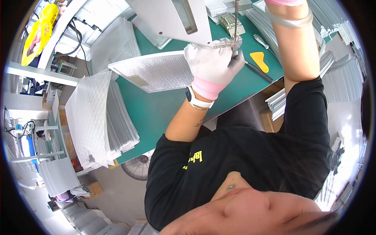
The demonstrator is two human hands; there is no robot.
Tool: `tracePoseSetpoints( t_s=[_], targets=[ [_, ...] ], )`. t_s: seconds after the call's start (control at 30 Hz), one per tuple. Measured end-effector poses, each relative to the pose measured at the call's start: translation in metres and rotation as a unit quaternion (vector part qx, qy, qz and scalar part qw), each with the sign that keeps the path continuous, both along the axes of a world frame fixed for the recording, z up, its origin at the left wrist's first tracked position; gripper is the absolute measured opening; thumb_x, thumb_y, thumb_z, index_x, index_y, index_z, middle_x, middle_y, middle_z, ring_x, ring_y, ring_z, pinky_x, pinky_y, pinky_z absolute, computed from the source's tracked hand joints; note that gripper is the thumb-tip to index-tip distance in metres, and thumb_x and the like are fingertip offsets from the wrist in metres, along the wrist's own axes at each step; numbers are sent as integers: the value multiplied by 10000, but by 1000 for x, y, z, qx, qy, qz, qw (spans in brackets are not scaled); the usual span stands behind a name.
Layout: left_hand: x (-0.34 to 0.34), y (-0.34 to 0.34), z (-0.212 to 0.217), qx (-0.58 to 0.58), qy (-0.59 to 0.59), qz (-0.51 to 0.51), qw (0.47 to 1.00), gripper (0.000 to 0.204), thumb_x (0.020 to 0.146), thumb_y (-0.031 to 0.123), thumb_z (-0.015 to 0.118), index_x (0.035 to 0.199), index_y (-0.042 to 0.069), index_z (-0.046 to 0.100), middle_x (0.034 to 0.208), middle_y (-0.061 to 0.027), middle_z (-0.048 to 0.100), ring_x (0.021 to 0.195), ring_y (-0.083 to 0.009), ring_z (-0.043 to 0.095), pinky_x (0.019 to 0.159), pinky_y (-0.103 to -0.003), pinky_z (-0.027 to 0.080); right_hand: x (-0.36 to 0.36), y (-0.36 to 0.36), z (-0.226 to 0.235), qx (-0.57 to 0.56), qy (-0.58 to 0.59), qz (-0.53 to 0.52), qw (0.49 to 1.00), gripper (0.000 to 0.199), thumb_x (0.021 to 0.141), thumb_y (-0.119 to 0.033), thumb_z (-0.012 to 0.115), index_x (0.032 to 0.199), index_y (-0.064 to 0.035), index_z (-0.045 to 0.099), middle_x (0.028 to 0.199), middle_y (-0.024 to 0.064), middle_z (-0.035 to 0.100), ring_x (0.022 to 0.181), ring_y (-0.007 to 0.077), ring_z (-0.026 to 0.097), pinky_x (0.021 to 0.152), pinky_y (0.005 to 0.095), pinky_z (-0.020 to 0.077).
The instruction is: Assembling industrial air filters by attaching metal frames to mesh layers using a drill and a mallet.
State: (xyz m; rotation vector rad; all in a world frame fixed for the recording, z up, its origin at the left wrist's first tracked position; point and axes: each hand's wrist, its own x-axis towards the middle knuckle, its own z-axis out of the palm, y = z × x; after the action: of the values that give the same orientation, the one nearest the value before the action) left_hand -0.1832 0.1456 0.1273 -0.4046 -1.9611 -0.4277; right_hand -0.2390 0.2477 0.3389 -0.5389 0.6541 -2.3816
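Note:
My left hand (214,67), in a white knit glove with a pink cuff, is closed at the right end of a white-framed mesh panel (164,70). Its fingertips are partly hidden beneath a light grey machine head (180,19). A clear plastic piece (224,44) and an upright metal rod (236,17) sit right above the fingers. The panel is tilted over the green tabletop (172,103) and has a small pale label (138,80). My right arm reaches past the top edge; only the pink glove cuff (286,2) shows, so the hand itself is out of sight.
A yellow scraper (259,62), a dark rod-like tool (258,71) and a screwdriver (261,41) lie right of my left hand. Stacked mesh sheets (113,117) overhang the table's left side. A floor fan (138,166) stands below. White frame strips (276,103) jut out at the right.

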Motion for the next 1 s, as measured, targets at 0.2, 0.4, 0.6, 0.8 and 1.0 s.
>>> tracePoseSetpoints(
  t_s=[0.2,0.4,0.6,0.8,1.0],
  targets=[
    [6,3,3,-17,-69,6,997,213,731,229,730,942,201,726,685,51,589,603,-176,572,521,-329,393,4,-5,-37,84,418,-169,888,314,998,-293,593,810,-42,617,676,41,575,525,97,508,472,217,364],
    [6,-3,5,19,1,-72,997,180,695,190,766,665,161,590,629,26,545,592,-216,518,589,-374,390,8,-19,-35,32,328,-50,943,279,991,-287,587,868,-38,612,687,31,537,481,87,440,457,208,336],
    [8,2,6,36,-62,-73,995,190,685,176,766,666,134,582,625,-10,532,595,-238,518,574,-389,398,12,-11,-41,8,309,-2,951,240,989,-283,580,999,-43,591,732,23,536,502,76,423,458,195,323],
    [7,3,10,47,-83,-86,992,187,710,165,752,672,127,574,605,-31,530,569,-257,524,573,-395,403,3,-5,-43,-8,330,-17,944,230,990,-277,581,1017,-48,589,739,20,541,517,74,434,462,193,328],
    [1,2,3,17,-25,-102,994,191,746,162,751,678,125,576,600,-16,533,551,-239,515,568,-381,384,-6,1,-45,-16,351,-37,935,221,990,-270,582,1035,-53,586,746,17,546,531,72,445,466,190,334]
  ],
)
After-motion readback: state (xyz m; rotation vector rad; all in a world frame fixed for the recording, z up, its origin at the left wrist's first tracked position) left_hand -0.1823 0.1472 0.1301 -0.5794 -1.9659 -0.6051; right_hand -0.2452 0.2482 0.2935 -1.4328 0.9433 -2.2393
